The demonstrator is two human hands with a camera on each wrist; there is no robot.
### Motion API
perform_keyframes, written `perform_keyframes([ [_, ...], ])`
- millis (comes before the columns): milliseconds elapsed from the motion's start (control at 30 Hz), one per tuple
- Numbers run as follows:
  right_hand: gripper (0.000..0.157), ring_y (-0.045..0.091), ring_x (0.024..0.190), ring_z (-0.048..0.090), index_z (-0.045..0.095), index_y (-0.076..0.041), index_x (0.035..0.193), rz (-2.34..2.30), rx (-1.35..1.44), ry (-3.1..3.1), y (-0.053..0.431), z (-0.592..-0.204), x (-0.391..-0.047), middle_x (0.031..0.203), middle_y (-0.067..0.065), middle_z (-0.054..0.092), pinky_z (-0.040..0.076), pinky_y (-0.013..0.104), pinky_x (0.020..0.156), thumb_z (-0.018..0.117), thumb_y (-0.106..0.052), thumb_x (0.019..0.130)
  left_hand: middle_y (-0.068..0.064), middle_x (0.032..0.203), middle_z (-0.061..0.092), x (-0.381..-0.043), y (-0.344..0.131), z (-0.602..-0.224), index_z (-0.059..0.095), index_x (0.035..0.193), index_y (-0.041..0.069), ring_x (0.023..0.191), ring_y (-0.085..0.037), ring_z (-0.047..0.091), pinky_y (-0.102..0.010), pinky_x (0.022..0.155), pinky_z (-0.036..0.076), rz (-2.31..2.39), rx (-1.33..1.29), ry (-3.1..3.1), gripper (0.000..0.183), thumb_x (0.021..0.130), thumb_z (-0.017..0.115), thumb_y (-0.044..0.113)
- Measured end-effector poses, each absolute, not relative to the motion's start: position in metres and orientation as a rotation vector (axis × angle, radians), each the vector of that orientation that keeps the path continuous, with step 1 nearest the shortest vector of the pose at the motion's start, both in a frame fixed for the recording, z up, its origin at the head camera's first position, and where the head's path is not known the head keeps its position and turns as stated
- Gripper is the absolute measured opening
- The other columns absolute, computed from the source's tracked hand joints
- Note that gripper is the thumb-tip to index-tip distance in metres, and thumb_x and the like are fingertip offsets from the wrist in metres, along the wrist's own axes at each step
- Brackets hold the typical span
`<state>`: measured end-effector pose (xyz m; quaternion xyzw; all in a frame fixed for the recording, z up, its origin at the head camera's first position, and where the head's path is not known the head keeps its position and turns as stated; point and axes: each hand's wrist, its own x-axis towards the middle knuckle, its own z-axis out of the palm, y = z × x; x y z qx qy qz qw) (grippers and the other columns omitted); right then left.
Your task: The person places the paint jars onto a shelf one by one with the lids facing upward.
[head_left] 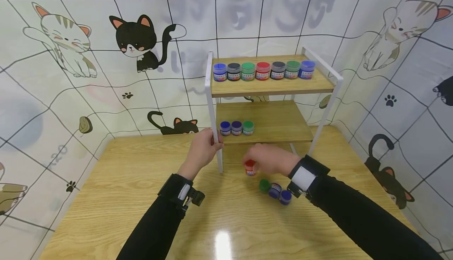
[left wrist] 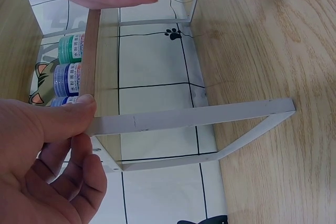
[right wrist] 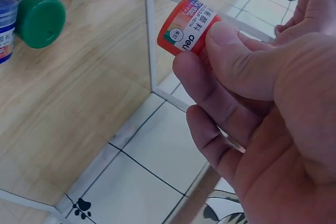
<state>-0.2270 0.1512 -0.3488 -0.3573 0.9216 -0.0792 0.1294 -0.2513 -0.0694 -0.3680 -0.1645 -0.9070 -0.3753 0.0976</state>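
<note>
My left hand [head_left: 202,150] pinches the white front leg [left wrist: 194,117] of a two-tier shelf between thumb and fingers, near the lower board [head_left: 279,120]. Between the thumb and fingers of my right hand [head_left: 270,158] is a red paint jar [right wrist: 188,26], held in front of and below that board. Its printed label shows in the right wrist view. On the lower board stand two dark blue or purple paint jars [head_left: 236,128] and a green-lidded paint jar [head_left: 248,128], in a row at the left.
A row of several paint jars [head_left: 262,71] lines the upper board [head_left: 272,88]. On the table [head_left: 141,197], below my right hand, lie a green-lidded jar [head_left: 264,185] and two blue jars [head_left: 274,190]. Cat-patterned cloth [head_left: 191,55] hangs behind and at both sides.
</note>
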Motion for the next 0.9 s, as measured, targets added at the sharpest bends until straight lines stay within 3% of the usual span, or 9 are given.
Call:
perform_keyframes([
  [900, 0.035, 0.019, 0.104, 0.059, 0.067, -0.011, 0.116, -0.243, -1.133, 2.768, 0.165, -0.294, -0.233, 0.114, 0.005, 0.066, 0.050, 0.039, 0.091, 0.068, 0.001, 0.083, -0.005, 0.077, 0.058, -0.250, -0.068, -0.366, 0.063, 0.083, 0.009, 0.070, -0.020, 0.054, -0.031, 0.059, 0.046, -1.144, -0.458, -2.708, 0.010, 0.083, 0.073, 0.008],
])
